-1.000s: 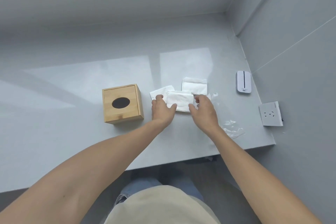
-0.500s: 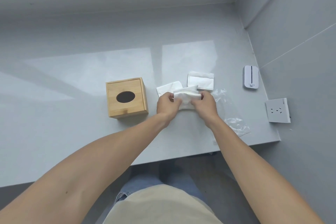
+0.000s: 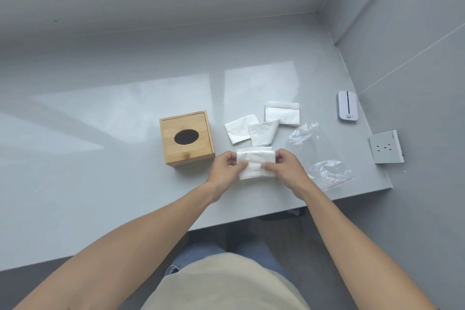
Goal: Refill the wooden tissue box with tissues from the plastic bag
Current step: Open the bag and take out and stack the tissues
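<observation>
A wooden tissue box (image 3: 187, 138) with a dark oval slot on top stands on the grey table. Just right of it, near the table's front, my left hand (image 3: 225, 167) and my right hand (image 3: 284, 167) both pinch a folded white tissue (image 3: 255, 163), one hand at each side edge. Three more folded tissues lie behind it: one (image 3: 237, 128) at the left, one (image 3: 263, 132) overlapping it, and one (image 3: 283, 112) farther back. A clear plastic bag (image 3: 318, 156) lies flat to the right of my right hand.
A small white device (image 3: 347, 106) lies by the right wall. A white wall socket (image 3: 386, 146) sits on the wall near the table's right corner. The table's front edge (image 3: 276, 211) runs just below my wrists.
Both hands picked up one tissue from the pile and drew it toward me. The view shifted, so the box and tissues now sit a little differently in frame.
</observation>
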